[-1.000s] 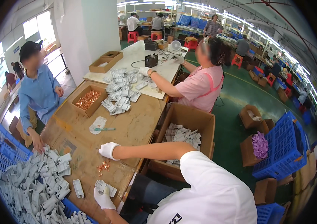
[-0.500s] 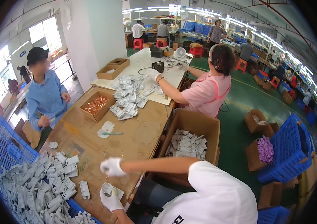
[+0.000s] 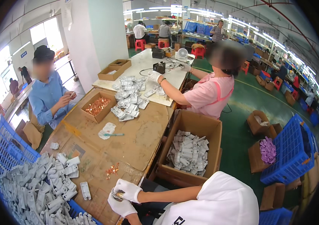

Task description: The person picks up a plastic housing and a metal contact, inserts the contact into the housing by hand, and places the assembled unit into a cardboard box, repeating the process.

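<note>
My left hand point(image 3: 122, 207), in a white glove, is closed round a small grey plastic housing point(image 3: 119, 194), mostly hidden by the fingers. Against it, from above, presses my right hand point(image 3: 130, 189), also white-gloved. Its fingers are closed, and whatever small piece they pinch is too hidden to name. Just beyond both hands lies a little heap of copper-coloured metal pieces point(image 3: 112, 170) on the cardboard-covered table point(image 3: 133, 148). One loose grey housing point(image 3: 85, 191) rests to the left of my hands, beside a large pile of the same housings point(image 3: 35, 191).
Blue crates point(image 3: 7, 146) hold the pile on the left. A carton of copper pieces point(image 3: 98, 106) stands farther up the table, near more housings point(image 3: 129, 97) and a pen point(image 3: 114, 134). At right is a carton of housings point(image 3: 191, 150). Co-workers in pink point(image 3: 215, 92) and blue point(image 3: 50, 97) work nearby.
My right hand has drawn back from the copper heap, uncovering it, and come to the housing in my left hand. The co-worker in blue has brought both hands together.
</note>
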A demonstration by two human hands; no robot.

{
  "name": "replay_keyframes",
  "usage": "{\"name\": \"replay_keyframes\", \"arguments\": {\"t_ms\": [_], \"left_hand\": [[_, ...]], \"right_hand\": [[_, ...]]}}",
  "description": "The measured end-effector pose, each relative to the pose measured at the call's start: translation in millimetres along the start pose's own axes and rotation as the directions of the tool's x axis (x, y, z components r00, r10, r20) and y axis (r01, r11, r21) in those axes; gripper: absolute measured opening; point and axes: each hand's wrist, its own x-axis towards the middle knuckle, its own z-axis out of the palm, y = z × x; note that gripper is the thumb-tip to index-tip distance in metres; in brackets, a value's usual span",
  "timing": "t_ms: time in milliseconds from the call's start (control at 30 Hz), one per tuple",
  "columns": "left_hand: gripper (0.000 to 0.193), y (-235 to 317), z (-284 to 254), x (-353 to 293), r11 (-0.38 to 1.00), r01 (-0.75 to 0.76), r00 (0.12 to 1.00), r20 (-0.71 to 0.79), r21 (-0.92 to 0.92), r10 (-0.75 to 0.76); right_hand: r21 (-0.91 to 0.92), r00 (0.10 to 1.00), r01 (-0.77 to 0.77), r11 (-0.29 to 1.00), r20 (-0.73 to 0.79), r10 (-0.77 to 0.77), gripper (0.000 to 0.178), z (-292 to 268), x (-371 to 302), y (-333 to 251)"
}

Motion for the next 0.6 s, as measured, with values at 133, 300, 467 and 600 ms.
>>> {"name": "replay_keyframes", "arguments": {"t_ms": [133, 300, 467, 600], "left_hand": [[0.030, 0, -5, -13, 0.999, -0.018, 1.000, 0.024, 0.036, 0.017], [0.035, 10, -27, -34, 0.997, 0.042, 0.977, 0.209, -0.066, -0.028], [0.038, 16, -54, -57, 0.993, 0.074, 0.871, 0.492, -0.092, -0.019], [0.018, 10, -52, -68, 0.985, 0.142, 0.845, 0.530, -0.094, -0.072]], "right_hand": [[0.059, 0.965, -0.237, 0.970, -0.101, 0.242, 0.018, -5, -4, -5], [-0.051, 0.887, -0.361, 0.931, 0.288, 0.360, 0.030, -25, -22, 5], [-0.281, 0.903, -0.253, 0.926, 0.275, 0.331, 0.029, -38, -63, 14], [-0.345, 0.815, -0.334, 0.877, 0.362, 0.453, 0.026, -41, -87, -3]]}}
